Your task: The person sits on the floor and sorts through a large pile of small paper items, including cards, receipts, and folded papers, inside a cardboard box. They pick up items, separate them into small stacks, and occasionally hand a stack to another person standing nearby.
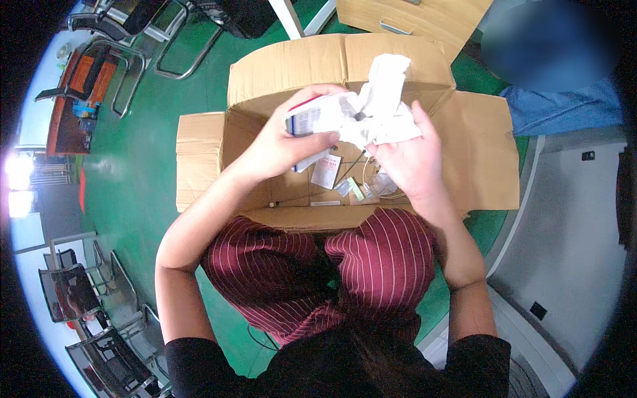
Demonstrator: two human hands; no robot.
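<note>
Above an open cardboard box (484,146), my left hand (285,142) grips a white packet (306,121) with blue and red edges, thumb across its near side. White crumpled tissue (387,86) spreads from the packet's right end and stands up in a loose fold. My right hand (415,156) holds the tissue's right side, thumb up, its other fingers partly hidden beneath. Whether the tissue is still joined to the packet, I cannot tell. Lower in the box lie a white printed booklet (326,172), a small green-and-white piece (356,189) and clear plastic (381,184) with thin cords.
The box stands on a green floor (152,146) just beyond my knees, its flaps folded outward. A wooden drawer cabinet (424,23) is behind it. Another person's blue-clothed leg (564,111) is at the far right. Several metal-framed chairs (113,358) stand to the left.
</note>
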